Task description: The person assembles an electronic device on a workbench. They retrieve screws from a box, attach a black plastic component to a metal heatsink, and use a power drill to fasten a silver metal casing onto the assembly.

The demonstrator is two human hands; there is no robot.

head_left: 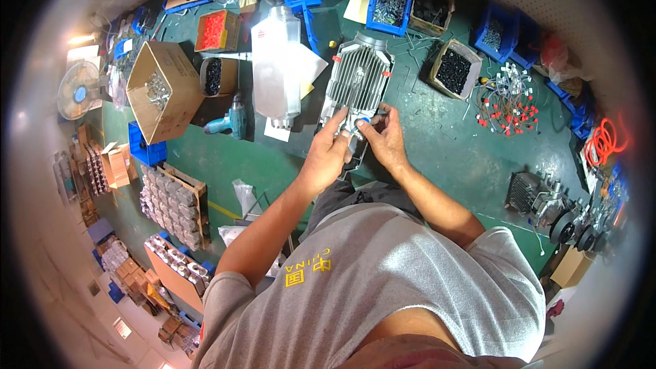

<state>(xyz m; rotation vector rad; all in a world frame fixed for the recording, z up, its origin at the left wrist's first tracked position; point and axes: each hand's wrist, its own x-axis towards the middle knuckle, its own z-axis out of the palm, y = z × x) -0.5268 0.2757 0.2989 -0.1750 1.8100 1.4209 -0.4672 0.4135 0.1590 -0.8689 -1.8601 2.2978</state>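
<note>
A grey finned metal housing [359,72], with small red pieces on its sides, lies on the green table in front of me. My left hand [324,156] bends over its near end, thumb and fingers drawn together among small metal parts there. What those fingers pinch is too small to make out. From the other side, my right hand [386,140] reaches the same end, closed with its thumb at a small blue part [365,121]. Left of the housing lies a smooth silvery cover [277,68] beside white paper sheets. A teal power drill [229,120] rests further left.
Blue bins of screws [389,8] line the table's back. A carton of black parts [454,72] and red-tipped wire bundles [507,102] lie right. Left stand a big cardboard box [162,89] and a box of red pieces [217,31]. Metal assemblies [536,198] sit far right.
</note>
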